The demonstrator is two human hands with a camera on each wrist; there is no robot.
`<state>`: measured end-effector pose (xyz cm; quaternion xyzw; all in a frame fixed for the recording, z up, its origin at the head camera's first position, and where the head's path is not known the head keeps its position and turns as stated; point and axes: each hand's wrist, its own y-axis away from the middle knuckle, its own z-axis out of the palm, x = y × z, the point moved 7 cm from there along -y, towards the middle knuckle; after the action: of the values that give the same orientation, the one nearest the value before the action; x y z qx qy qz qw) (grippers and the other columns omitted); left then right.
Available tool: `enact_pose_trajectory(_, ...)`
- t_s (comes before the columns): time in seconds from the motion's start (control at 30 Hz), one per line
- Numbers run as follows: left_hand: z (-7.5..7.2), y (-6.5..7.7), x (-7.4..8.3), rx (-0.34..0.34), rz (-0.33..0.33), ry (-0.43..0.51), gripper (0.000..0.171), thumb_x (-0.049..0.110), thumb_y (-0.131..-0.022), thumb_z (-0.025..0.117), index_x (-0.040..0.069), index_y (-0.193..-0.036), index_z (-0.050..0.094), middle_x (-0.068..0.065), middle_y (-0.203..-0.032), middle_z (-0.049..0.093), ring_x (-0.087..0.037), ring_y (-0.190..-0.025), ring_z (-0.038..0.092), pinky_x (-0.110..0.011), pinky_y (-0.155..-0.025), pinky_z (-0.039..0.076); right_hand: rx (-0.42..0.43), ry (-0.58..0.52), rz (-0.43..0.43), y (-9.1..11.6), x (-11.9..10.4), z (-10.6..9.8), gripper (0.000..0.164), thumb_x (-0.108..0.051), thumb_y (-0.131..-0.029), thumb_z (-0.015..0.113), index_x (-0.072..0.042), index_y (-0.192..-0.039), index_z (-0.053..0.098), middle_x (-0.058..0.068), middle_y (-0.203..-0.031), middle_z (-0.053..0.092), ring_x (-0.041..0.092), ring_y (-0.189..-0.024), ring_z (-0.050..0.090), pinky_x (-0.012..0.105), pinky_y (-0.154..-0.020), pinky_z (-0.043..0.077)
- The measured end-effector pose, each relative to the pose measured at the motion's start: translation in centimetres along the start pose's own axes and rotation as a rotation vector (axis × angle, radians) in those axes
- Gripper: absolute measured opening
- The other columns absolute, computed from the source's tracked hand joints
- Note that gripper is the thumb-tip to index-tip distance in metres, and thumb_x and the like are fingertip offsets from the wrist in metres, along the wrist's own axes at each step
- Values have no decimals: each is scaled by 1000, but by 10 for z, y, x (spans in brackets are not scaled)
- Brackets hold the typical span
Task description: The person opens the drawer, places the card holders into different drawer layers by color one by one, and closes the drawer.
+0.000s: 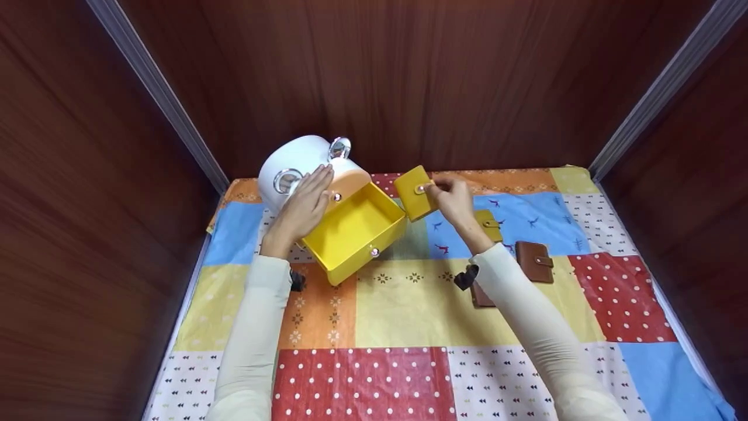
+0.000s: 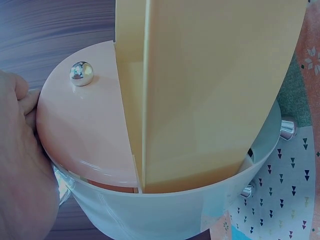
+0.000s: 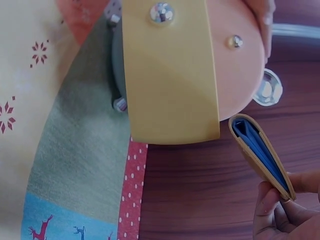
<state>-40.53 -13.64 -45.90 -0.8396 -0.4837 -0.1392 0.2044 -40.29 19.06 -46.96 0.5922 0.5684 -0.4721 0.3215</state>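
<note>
Nearest me, the cloth-covered counter [image 1: 403, 327] fills the bottom of the frame. Right of centre a brown wallet [image 1: 530, 263] lies flat, another brown item [image 1: 483, 298] is half hidden by my right sleeve [image 1: 517, 295], and a mustard wallet [image 1: 489, 227] sits a little beyond. At mid-frame the yellow drawer [image 1: 357, 266] stands pulled out; the floor that shows is bare. Near its right-hand corner my right grip [image 1: 454, 202] pinches the yellow wallet [image 1: 412, 196] by one edge, thumb and fingers closed on it. Blue shows inside, but I can't tell what it contains. I judge the step in hand to be putting this wallet into the drawer; the next move calls for clearing the drawer's side, then letting go. My left grip [image 1: 307, 204], fingers straight, holds nothing and steadies, I think, the white case [image 1: 299, 153], left of centre. Its peach front [image 1: 352, 180] looks closed, hiding any contents. Behind rises the brown wall [image 1: 362, 76].
</note>
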Motion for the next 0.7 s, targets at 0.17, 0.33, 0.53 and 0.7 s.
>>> enact_pose_trajectory(0.17, 1, -1, -1, -4, -9, 1, 57, 30, -116, 30, 14, -170, 24, 1, -180, 18, -21, -168, 13, -39, -140, 5, -15, 3, 5, 1, -2, 3, 26, -13, -99, 66, 3, -116, 78, 17, -103, 73, 16, -85, 62, 18, -67, 53)
enact_pose_trajectory(0.33, 1, -1, -1, -5, -4, 4, 57, 30, -116, 29, 13, -170, 23, 0, -180, 18, -22, -168, 13, -40, -140, 5, -14, 15, -11, 0, -5, 6, 26, -14, -99, 68, 4, -114, 78, 15, -102, 73, 15, -84, 61, 17, -68, 51)
enact_pose_trajectory(0.53, 1, -1, 0, -5, -5, 7, 57, 29, -116, 30, 13, -170, 23, 0, -180, 18, -22, -168, 13, -41, -140, 5, -36, 5, 2, 1, -10, 11, 26, -14, -100, 68, 5, -115, 77, 14, -103, 72, 15, -86, 60, 18, -69, 51)
enact_pose_trajectory(0.7, 1, -1, -1, -6, -8, 9, 57, 30, -116, 29, 14, -170, 23, 0, -180, 17, -23, -168, 13, -42, -140, 5, -46, 5, 11, 3, -11, 15, 26, -16, -100, 69, 4, -115, 77, 15, -104, 73, 16, -87, 61, 18, -70, 52)
